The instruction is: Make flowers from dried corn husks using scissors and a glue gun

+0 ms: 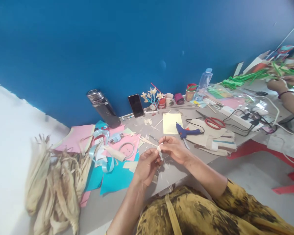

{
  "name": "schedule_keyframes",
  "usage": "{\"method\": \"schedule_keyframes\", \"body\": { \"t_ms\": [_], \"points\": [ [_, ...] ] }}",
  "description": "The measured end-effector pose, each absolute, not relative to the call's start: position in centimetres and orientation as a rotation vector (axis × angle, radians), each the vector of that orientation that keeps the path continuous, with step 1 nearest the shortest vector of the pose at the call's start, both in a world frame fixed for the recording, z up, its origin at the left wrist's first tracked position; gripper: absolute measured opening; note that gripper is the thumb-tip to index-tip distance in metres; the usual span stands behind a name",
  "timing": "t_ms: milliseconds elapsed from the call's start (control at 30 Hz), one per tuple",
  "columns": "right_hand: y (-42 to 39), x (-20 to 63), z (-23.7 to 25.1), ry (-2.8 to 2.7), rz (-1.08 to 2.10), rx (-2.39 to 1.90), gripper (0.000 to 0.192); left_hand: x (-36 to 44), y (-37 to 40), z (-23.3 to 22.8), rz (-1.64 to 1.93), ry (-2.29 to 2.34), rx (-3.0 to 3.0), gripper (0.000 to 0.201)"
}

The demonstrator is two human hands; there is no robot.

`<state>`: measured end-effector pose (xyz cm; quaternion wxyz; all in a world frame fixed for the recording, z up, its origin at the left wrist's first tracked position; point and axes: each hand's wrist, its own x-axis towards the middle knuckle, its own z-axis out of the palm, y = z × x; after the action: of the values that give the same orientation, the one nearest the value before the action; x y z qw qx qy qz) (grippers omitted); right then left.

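Observation:
My left hand (147, 164) and my right hand (173, 150) meet over the near part of the table. Between their fingertips they pinch a small cream piece (159, 147), which looks like dried corn husk; most of it is hidden by the fingers. Pale scraps (164, 165) lie on the tabletop under my hands. Just beyond my right hand rests a blue glue gun (187, 131), beside a yellow paper sheet (172, 123). A pale husk strip (148, 141) lies beyond my left hand.
Dried corn husks (61, 189) hang at the left edge, near coloured paper (117, 179) and a dark flask (104, 109). A phone (136, 105) and husk flowers (152, 95) stand by the wall. Right are red-handled scissors (214, 123), a power strip (235, 117) and another person's hand (278, 85).

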<state>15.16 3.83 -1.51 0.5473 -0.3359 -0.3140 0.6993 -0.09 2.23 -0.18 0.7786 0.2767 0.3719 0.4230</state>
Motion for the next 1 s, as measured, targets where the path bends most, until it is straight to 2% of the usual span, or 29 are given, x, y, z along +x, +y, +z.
{"method": "schedule_keyframes", "body": {
  "t_ms": [267,467,767,1000],
  "points": [
    [3.7,15.6,-1.9,-0.746,1.581,-0.865,0.025,0.2,3.0,-0.6,0.982,0.811,0.6,0.031],
    [3.6,14.5,-2.3,-0.935,1.465,-0.964,0.032,0.3,3.5,-0.8,1.018,0.827,0.587,0.032],
    [5.5,14.1,-1.0,-1.032,1.456,-1.051,0.034,-1.8,5.4,-0.1,1.032,1.083,0.98,0.024],
    [3.0,16.4,-2.5,-1.372,1.217,-1.266,0.022,-3.1,11.6,1.2,1.217,0.953,0.667,0.039]
  ]
}}
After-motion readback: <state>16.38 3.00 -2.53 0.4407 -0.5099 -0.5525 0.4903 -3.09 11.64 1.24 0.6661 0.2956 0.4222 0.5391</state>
